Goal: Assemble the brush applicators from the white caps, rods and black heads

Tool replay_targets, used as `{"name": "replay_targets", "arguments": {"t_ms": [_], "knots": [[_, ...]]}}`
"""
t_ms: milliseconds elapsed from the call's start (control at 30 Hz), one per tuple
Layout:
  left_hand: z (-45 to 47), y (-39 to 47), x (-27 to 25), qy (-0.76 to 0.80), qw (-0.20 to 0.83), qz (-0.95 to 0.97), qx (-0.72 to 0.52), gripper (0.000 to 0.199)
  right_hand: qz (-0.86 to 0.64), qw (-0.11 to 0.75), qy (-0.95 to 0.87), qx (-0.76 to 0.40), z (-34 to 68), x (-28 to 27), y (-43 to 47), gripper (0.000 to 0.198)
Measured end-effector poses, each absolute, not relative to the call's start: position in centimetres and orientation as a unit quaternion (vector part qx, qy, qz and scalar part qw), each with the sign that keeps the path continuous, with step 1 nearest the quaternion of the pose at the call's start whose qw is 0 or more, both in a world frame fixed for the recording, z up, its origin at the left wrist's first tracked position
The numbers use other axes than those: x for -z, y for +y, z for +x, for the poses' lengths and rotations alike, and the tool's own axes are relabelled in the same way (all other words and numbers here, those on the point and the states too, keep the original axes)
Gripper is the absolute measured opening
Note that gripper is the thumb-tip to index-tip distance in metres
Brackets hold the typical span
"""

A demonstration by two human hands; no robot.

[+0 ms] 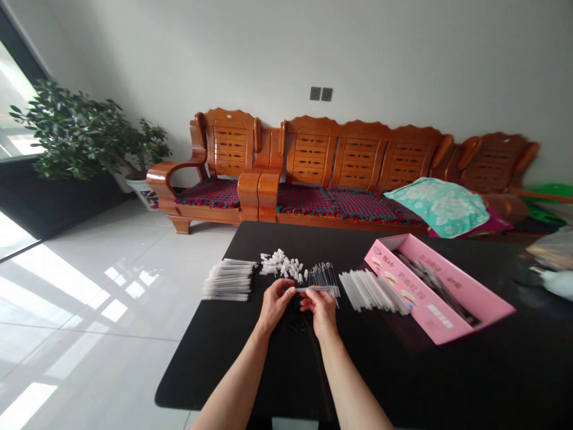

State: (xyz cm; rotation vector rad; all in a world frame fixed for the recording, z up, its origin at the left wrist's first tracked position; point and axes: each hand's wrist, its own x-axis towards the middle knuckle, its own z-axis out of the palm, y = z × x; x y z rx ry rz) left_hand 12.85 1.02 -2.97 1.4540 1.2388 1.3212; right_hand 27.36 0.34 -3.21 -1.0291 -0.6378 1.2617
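A translucent white pen barrel (329, 289) lies level between my two hands, above the table. My right hand (324, 310) is closed around it with thumb and fingers. My left hand (274, 303) pinches at the barrel's left end; whether a small part is also in those fingers I cannot make out. Just beyond the hands are loose white plugs (282, 264) and a row of thin dark pen refills (323, 273). Small black caps (298, 319) lie beneath the hands, partly hidden. More translucent barrels (371, 291) are lined up right of my right hand.
White pens with dark ends (228, 279) are stacked at the table's left edge. A pink box (421, 292) holding dark sticks stands at the right. The black table (215, 364) faces a wooden sofa (313, 149); a potted plant (85, 131) stands far left.
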Motion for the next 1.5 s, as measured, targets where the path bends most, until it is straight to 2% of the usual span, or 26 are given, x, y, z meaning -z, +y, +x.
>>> {"name": "replay_targets", "arguments": {"t_ms": [133,267,333,533,767,1067,1367,1500], "knots": [[13.0,1.0,3.2,0.488,0.391,0.590,-0.511,0.043,-0.453,0.640,-0.284,-0.552,27.4,3.2,0.3,0.033],[12.9,1.2,3.2,0.461,0.421,0.579,-0.524,0.037,-0.451,0.641,-0.283,-0.553,27.3,3.2,0.4,0.033],[12.9,1.1,3.1,0.461,0.427,0.569,-0.530,0.041,-0.450,0.642,-0.279,-0.555,27.3,3.2,0.4,0.033],[13.0,1.0,3.4,0.490,0.397,0.588,-0.506,0.042,-0.451,0.639,-0.284,-0.555,27.4,3.1,0.3,0.033],[12.8,1.5,3.8,0.466,0.425,0.578,-0.518,0.036,-0.452,0.639,-0.288,-0.551,27.3,2.9,0.3,0.029],[13.0,1.2,3.5,0.492,0.403,0.586,-0.501,0.044,-0.452,0.632,-0.298,-0.554,27.4,2.9,0.3,0.030],[12.9,1.4,4.1,0.465,0.412,0.589,-0.516,0.032,-0.432,0.641,-0.287,-0.566,27.4,2.9,0.3,0.020],[12.7,2.5,3.5,0.532,0.335,0.556,-0.544,0.033,-0.411,0.644,-0.271,-0.586,27.6,3.0,0.2,0.016]]}}
